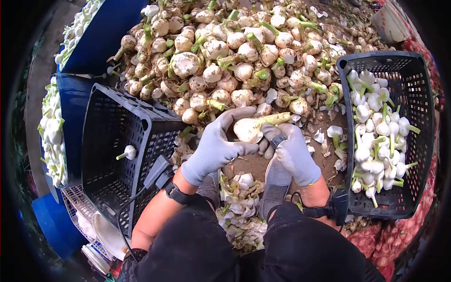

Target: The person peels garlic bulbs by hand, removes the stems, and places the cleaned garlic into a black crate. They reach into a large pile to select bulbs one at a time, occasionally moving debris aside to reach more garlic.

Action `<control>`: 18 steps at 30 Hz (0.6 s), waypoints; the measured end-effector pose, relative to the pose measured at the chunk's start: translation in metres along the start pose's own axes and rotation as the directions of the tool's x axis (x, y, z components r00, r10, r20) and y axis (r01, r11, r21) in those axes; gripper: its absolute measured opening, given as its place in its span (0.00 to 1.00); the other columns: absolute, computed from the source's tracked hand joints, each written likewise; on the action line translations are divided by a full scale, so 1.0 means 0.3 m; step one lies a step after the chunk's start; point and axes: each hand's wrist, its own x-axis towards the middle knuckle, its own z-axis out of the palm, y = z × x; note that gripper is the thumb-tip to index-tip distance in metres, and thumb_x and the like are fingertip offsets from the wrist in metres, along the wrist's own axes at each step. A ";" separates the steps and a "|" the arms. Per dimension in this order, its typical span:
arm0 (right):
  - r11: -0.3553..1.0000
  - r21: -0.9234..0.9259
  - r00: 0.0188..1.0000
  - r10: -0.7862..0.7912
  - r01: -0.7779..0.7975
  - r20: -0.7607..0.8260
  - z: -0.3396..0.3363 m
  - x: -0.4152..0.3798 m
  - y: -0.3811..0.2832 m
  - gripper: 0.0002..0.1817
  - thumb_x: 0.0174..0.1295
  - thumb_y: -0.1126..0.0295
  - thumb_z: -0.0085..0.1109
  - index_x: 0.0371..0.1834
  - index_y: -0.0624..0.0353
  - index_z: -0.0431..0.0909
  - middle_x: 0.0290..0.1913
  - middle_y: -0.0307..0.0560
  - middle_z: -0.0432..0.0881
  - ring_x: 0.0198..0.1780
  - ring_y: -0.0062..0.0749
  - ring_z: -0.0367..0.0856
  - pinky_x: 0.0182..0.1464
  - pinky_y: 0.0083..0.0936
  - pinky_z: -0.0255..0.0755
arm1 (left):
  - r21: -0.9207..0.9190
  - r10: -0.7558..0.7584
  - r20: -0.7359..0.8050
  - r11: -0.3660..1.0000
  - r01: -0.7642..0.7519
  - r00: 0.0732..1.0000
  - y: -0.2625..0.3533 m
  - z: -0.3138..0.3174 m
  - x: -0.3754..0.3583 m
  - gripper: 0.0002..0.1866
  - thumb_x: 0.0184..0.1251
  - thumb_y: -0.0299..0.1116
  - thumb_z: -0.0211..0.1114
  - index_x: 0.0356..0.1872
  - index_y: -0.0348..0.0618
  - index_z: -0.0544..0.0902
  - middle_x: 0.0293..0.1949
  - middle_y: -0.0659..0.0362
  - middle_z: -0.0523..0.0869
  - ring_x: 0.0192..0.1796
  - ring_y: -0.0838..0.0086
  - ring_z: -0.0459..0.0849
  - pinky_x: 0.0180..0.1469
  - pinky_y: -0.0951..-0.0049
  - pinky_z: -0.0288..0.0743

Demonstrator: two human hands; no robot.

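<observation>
My left hand (217, 146), in a pale grey glove, is closed around a garlic bulb (246, 130) with its thick green-yellow stem pointing right. The bulb's skin is brownish and soiled. From the other side, my gloved right hand (295, 154) curls its fingers against the bulb at the base of the stem. A dark band-like piece (277, 140) sits on a finger of that hand. Just beyond both hands lies a large heap of unpeeled garlic (216, 73) with cut stems. Peeled skins (242, 207) are piled between my feet.
On the right, a black crate (416, 117) holds many clean white garlic bulbs. A second black crate (105, 155) at left contains a single white bulb (129, 152). Blue containers (77, 117) of cleaned garlic stand farther left. Red net sacks (399, 239) lie at lower right.
</observation>
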 end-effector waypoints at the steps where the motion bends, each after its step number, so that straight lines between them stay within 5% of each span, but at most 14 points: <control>1: 0.999 0.047 1.000 0.028 -0.028 -0.008 0.001 -0.002 0.001 0.13 0.70 0.64 0.56 0.39 0.64 0.82 0.23 0.44 0.82 0.20 0.26 0.76 0.24 0.23 0.69 | -0.177 -0.067 0.007 0.982 0.067 0.998 -0.001 -0.004 -0.005 0.39 0.49 0.25 0.78 0.66 0.37 0.72 0.55 0.58 0.83 0.55 0.74 0.82 0.60 0.73 0.76; 2: 0.998 0.050 1.000 0.028 -0.028 -0.009 -0.002 0.014 0.041 0.13 0.70 0.64 0.56 0.39 0.64 0.82 0.23 0.44 0.82 0.20 0.26 0.76 0.24 0.23 0.69 | -0.348 -0.131 0.025 0.928 0.132 0.991 -0.003 -0.006 -0.011 0.39 0.50 0.23 0.77 0.67 0.37 0.71 0.54 0.58 0.83 0.54 0.73 0.82 0.60 0.73 0.76; 3: 0.956 -0.256 0.982 -0.169 0.143 -0.084 0.017 0.035 0.068 0.12 0.67 0.65 0.57 0.36 0.64 0.82 0.23 0.48 0.82 0.20 0.34 0.77 0.25 0.29 0.70 | -0.391 -0.110 -0.025 0.916 0.092 0.994 -0.006 0.002 -0.017 0.36 0.55 0.25 0.74 0.67 0.39 0.71 0.53 0.57 0.83 0.48 0.75 0.83 0.52 0.75 0.78; 5: 0.582 -0.768 0.878 -0.476 0.269 -0.053 0.021 0.016 0.094 0.08 0.59 0.69 0.61 0.28 0.63 0.82 0.27 0.57 0.82 0.27 0.55 0.80 0.31 0.42 0.74 | -0.618 -0.171 0.022 0.772 0.148 0.985 -0.026 -0.016 -0.026 0.36 0.62 0.32 0.70 0.71 0.41 0.66 0.52 0.57 0.82 0.42 0.79 0.81 0.40 0.81 0.74; 8: 0.354 -0.836 0.740 -0.667 0.420 0.089 0.033 0.024 0.092 0.07 0.58 0.69 0.62 0.29 0.62 0.83 0.28 0.57 0.81 0.32 0.55 0.81 0.35 0.45 0.75 | -0.740 -0.139 0.126 0.646 0.186 0.982 -0.077 -0.062 -0.035 0.39 0.63 0.34 0.68 0.74 0.43 0.60 0.57 0.57 0.79 0.48 0.76 0.80 0.45 0.78 0.74; 9: 0.450 -0.764 0.746 -0.664 0.462 0.059 0.040 0.037 0.103 0.07 0.61 0.71 0.61 0.38 0.62 0.84 0.33 0.52 0.85 0.34 0.43 0.85 0.38 0.37 0.76 | -0.759 -0.067 0.191 0.622 0.190 0.979 -0.084 -0.067 -0.032 0.41 0.63 0.33 0.68 0.75 0.44 0.57 0.60 0.57 0.76 0.55 0.72 0.81 0.53 0.74 0.77; 10: 0.451 -0.766 0.747 -0.662 0.459 0.058 0.046 0.042 0.110 0.07 0.61 0.71 0.61 0.38 0.62 0.84 0.33 0.52 0.85 0.34 0.43 0.85 0.38 0.37 0.76 | -0.760 -0.068 0.193 0.620 0.193 0.979 -0.086 -0.061 -0.037 0.41 0.63 0.33 0.68 0.75 0.44 0.57 0.60 0.57 0.76 0.55 0.72 0.81 0.53 0.74 0.77; 11: 0.812 -0.371 0.872 -0.489 0.450 -0.013 0.058 0.046 0.118 0.08 0.63 0.73 0.60 0.42 0.64 0.83 0.36 0.49 0.86 0.36 0.35 0.85 0.39 0.32 0.76 | -0.472 -0.048 0.086 0.878 0.083 0.995 -0.084 -0.045 -0.047 0.41 0.64 0.36 0.68 0.75 0.43 0.58 0.61 0.56 0.76 0.55 0.72 0.80 0.50 0.75 0.77; 12: 0.951 0.117 0.957 -0.291 0.287 0.021 0.062 0.046 0.115 0.10 0.65 0.75 0.59 0.47 0.65 0.82 0.39 0.46 0.87 0.38 0.27 0.85 0.41 0.27 0.77 | -0.100 0.018 -0.003 0.995 -0.018 1.000 -0.080 -0.029 -0.052 0.40 0.65 0.39 0.68 0.75 0.43 0.58 0.61 0.55 0.75 0.56 0.73 0.80 0.48 0.75 0.77; 13: 0.968 0.238 0.984 -0.119 0.085 0.132 0.041 0.041 0.128 0.12 0.67 0.76 0.57 0.51 0.68 0.79 0.45 0.44 0.86 0.43 0.20 0.82 0.45 0.20 0.76 | 0.120 0.124 -0.019 0.985 -0.121 0.992 -0.108 -0.034 -0.052 0.41 0.66 0.41 0.68 0.75 0.41 0.58 0.56 0.55 0.79 0.46 0.77 0.84 0.34 0.80 0.76; 14: 0.968 0.236 0.985 -0.118 0.085 0.127 0.036 0.040 0.143 0.12 0.67 0.76 0.57 0.51 0.68 0.79 0.45 0.44 0.86 0.43 0.20 0.82 0.45 0.20 0.76 | 0.116 0.124 -0.015 0.986 -0.121 0.992 -0.101 -0.048 -0.068 0.41 0.66 0.41 0.68 0.75 0.41 0.58 0.56 0.55 0.79 0.46 0.77 0.84 0.34 0.80 0.76; 16: 0.995 0.005 0.985 -0.095 0.095 0.146 0.043 0.039 0.166 0.12 0.66 0.76 0.59 0.51 0.68 0.80 0.46 0.45 0.86 0.44 0.23 0.83 0.47 0.21 0.76 | -0.158 -0.367 0.057 0.915 0.371 0.929 -0.052 -0.074 -0.102 0.39 0.70 0.47 0.65 0.74 0.38 0.58 0.48 0.56 0.83 0.33 0.79 0.85 0.25 0.84 0.74; 17: 0.994 0.108 0.993 -0.020 0.008 0.112 0.059 0.020 0.180 0.13 0.64 0.76 0.61 0.51 0.67 0.80 0.45 0.45 0.87 0.44 0.22 0.83 0.47 0.22 0.77 | -0.215 -0.212 0.042 0.952 0.216 0.976 -0.095 -0.081 -0.122 0.36 0.74 0.54 0.57 0.71 0.37 0.61 0.41 0.59 0.85 0.23 0.82 0.81 0.17 0.85 0.67; 18: 0.999 0.041 0.974 -0.026 0.018 0.226 0.060 0.011 0.184 0.14 0.64 0.75 0.61 0.51 0.67 0.80 0.44 0.44 0.87 0.46 0.23 0.83 0.48 0.24 0.77 | 0.109 -0.096 -0.069 0.989 0.103 0.993 -0.114 -0.107 -0.113 0.36 0.76 0.61 0.49 0.66 0.35 0.69 0.40 0.58 0.84 0.31 0.81 0.84 0.26 0.84 0.74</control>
